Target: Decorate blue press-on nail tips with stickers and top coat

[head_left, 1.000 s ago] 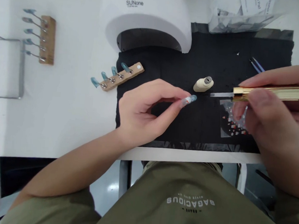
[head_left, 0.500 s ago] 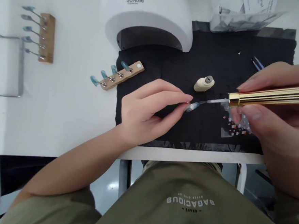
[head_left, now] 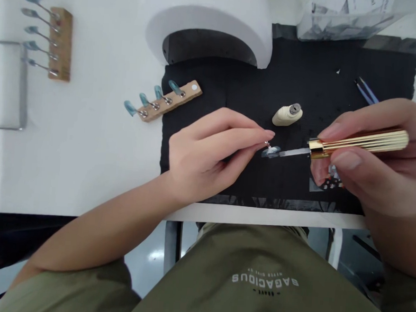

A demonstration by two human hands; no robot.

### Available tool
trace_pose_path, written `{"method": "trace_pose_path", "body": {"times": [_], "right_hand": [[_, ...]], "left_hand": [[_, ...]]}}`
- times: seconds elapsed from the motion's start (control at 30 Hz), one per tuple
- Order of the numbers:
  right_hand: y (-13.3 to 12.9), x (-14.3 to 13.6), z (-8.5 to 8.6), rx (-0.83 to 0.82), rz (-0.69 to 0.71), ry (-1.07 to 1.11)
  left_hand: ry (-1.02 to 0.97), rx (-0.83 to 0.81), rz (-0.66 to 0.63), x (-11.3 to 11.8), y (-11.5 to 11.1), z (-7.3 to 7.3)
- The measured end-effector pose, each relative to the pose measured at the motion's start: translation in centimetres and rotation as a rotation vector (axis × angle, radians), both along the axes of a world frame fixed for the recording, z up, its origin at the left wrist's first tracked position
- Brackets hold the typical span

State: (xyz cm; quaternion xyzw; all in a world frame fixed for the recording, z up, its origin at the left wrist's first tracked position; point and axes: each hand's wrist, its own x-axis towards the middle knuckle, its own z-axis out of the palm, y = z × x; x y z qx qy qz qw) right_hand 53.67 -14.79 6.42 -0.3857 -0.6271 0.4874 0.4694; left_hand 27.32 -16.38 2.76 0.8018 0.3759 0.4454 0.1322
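Between thumb and fingertips, my left hand (head_left: 213,154) pinches the thin metal stem of a blue-grey false nail (head_left: 271,152). My right hand (head_left: 382,163) is closed round the ribbed gold handle of a nail polish brush (head_left: 364,142). The brush's pale tip points left and meets the right end of the nail, as far as I can see. Just above them stands the cream polish bottle (head_left: 287,115), uncapped. A clear sticker sheet (head_left: 318,185) with small red and white motifs lies partly hidden under my right hand.
A white nail lamp (head_left: 210,20) stands at the back. Wooden holders carrying blue nails lie left of my hand (head_left: 171,102) and at far left (head_left: 61,43). Tweezers (head_left: 367,91) and a clear bin of packets (head_left: 345,25) sit right, around the black mat (head_left: 241,89).
The brush has moved left and its tip has come onto the nail. The nail has turned in my left fingers to lie flatter. The view has shifted slightly.
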Motion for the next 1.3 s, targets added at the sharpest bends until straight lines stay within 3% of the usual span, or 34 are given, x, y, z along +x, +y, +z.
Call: {"method": "trace_pose_path", "body": {"times": [0.13,0.3,0.5,0.57,0.73,0.87,1.0,1.2,1.3], "right_hand": [[0.2,-0.3,-0.3,0.038,0.114,0.03],[0.2,-0.2,-0.5,0.058,0.107,0.01],[-0.1,-0.1,-0.4,0.069,0.042,-0.073],[-0.2,-0.1,-0.4,0.078,0.036,-0.067],[-0.2,-0.1,-0.3,0.076,0.019,-0.052],[-0.3,-0.1,-0.1,0.065,-0.006,-0.061],[-0.2,0.0,0.0,0.081,-0.021,-0.071],[0.1,0.1,0.1,0.11,-0.068,-0.115],[0.0,0.2,0.1,0.05,-0.114,-0.08]], "left_hand": [[-0.06,0.144,-0.03,0.0,0.5,-0.7],[0.036,-0.026,0.009,0.2,-0.3,0.4],[-0.04,0.125,-0.061,0.0,0.1,0.1],[-0.007,0.058,-0.025,0.0,0.4,-0.3],[-0.119,0.152,-0.082,0.0,0.9,-0.9],[-0.015,0.096,-0.023,-0.2,0.9,-0.6],[-0.024,0.212,-0.074,-0.4,1.3,-0.6],[-0.086,0.157,-0.084,-0.2,1.4,-1.0],[-0.106,0.133,-0.076,-0.1,1.3,-1.1]]}}
